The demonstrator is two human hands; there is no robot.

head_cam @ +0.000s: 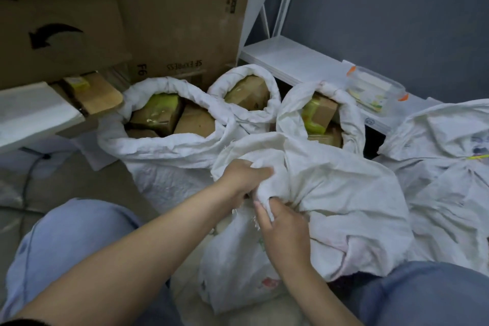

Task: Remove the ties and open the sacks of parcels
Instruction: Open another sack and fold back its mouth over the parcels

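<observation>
A white woven sack (pixel 344 193) stands between my knees, its mouth bunched into a neck. My left hand (pixel 243 177) grips the gathered cloth at the top of that neck. My right hand (pixel 283 230) pinches a fold of the same cloth just below. No tie shows on this neck; the fingers and folds hide it. Behind it stand three open sacks (pixel 169 145) (pixel 246 82) (pixel 352 114) with rolled-down rims, holding brown parcels. A further white sack (pixel 444 167) lies at the right, a yellow tie (pixel 477 157) on it.
Large cardboard boxes (pixel 158 21) stand at the back left. A white shelf frame (pixel 291 61) runs along the grey wall, with a clear plastic container (pixel 375 90) on its low board. A white ledge (pixel 34 114) juts in from the left. A dark cable (pixel 29 180) lies on the floor.
</observation>
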